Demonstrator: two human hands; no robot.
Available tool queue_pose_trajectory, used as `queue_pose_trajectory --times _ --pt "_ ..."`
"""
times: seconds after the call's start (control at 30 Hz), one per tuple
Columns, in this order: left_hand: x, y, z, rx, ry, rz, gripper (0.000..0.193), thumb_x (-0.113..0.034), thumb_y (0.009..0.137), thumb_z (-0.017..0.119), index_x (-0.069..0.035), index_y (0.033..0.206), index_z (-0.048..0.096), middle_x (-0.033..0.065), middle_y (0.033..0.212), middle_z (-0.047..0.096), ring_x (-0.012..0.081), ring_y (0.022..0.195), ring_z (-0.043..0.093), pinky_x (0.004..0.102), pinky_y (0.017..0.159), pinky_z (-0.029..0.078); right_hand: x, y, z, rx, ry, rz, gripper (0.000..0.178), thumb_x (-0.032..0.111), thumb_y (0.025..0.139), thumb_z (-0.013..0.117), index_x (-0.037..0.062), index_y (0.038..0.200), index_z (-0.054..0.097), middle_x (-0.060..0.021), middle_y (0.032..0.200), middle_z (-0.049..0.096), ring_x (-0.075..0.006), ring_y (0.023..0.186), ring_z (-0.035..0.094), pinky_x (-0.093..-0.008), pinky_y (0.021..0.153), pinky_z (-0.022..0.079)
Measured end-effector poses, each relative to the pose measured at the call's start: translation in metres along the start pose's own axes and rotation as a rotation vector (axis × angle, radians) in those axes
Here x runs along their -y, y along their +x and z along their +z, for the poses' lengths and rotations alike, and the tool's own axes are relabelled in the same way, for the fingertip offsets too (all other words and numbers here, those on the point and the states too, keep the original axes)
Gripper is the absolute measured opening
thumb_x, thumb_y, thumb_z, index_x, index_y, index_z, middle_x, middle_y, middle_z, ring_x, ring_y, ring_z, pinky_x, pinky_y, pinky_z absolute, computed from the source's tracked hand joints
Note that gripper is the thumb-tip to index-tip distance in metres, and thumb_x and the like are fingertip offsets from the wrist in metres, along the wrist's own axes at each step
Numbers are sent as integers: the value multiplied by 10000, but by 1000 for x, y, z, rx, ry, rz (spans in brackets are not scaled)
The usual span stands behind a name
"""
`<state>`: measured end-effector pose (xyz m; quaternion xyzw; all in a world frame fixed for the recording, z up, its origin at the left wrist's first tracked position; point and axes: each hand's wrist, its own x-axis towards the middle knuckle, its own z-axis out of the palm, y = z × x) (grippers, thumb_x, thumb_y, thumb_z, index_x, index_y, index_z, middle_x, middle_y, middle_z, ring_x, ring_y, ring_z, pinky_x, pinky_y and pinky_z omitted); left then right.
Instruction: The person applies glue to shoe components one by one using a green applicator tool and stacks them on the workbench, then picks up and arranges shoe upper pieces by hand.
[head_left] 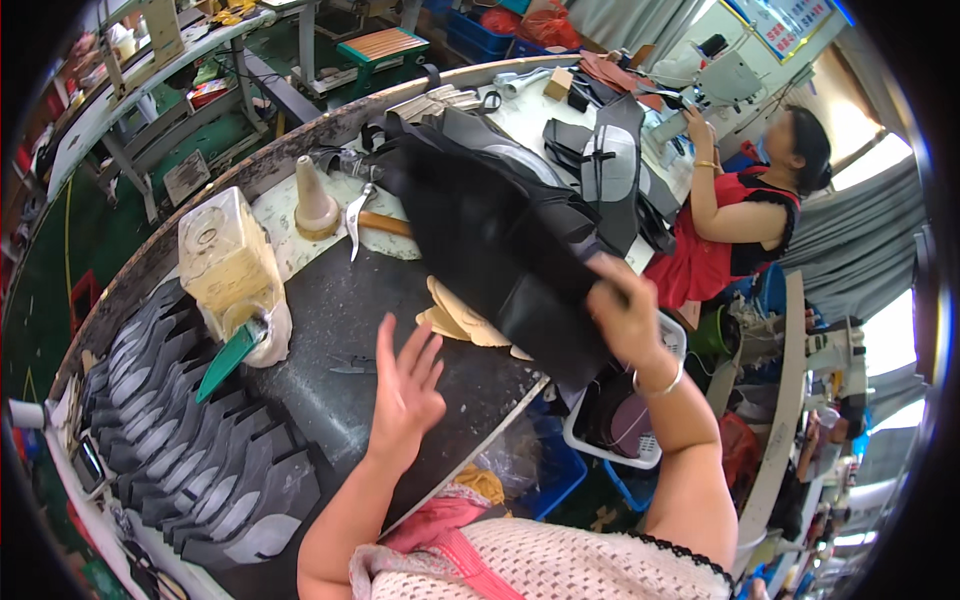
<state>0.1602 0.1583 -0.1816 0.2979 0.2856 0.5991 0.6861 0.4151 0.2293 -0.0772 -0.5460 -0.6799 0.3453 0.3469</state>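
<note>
My right hand [628, 315], slightly blurred, grips the edge of a large limp black sheet [500, 250], which looks like leather or fabric. The sheet hangs in the air over the worktable [320, 300] and hides part of it. My left hand [405, 395] is raised above the dark tabletop with its fingers spread, holding nothing. Between the hands, tan flat pieces [460, 318] stick out from under the sheet. Beyond my left hand lies a hammer [385, 223] with a wooden handle, its head partly covered. A small dark tool [352, 364] rests beside my left hand.
At left, black cut pieces [200, 450] with grey patches overlap in a row. Behind them stand a glue-crusted plastic container [225, 250] with a green-handled tool [230, 362], and a cone [315, 200]. A white basket [640, 460] is at right. A person [735, 215] works by a sewing machine [725, 80].
</note>
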Motion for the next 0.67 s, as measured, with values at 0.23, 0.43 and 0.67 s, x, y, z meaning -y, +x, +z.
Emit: queue_pose_trajectory --times 0.23,0.43,0.67 --pt "25 3 0 -413 -32 -291 571 -90 904 633 -80 1361 292 86 1190 553 199 1078 593 439 882 522 -23 9 19 741 -64 -315 732 421 688 843 -5 1219 573 -194 1260 566 -357 1128 549 -442 990 427" --pt "37 -8 -7 -397 -136 -246 660 -6 874 637 -50 1390 227 77 1174 556 164 1021 591 336 799 527 -81 172 -12 33 -1078 -51 1353 520 515 890 -79 1478 153 -327 1460 311 -403 1382 297 -404 1142 248" --pt "37 -29 -18 -368 -88 -283 632 -10 880 630 -65 1401 276 91 1220 555 195 1116 570 402 929 495 -125 224 -32 464 -217 408 1261 292 625 880 36 1536 46 -198 1449 393 -253 1313 416 -295 1096 308"
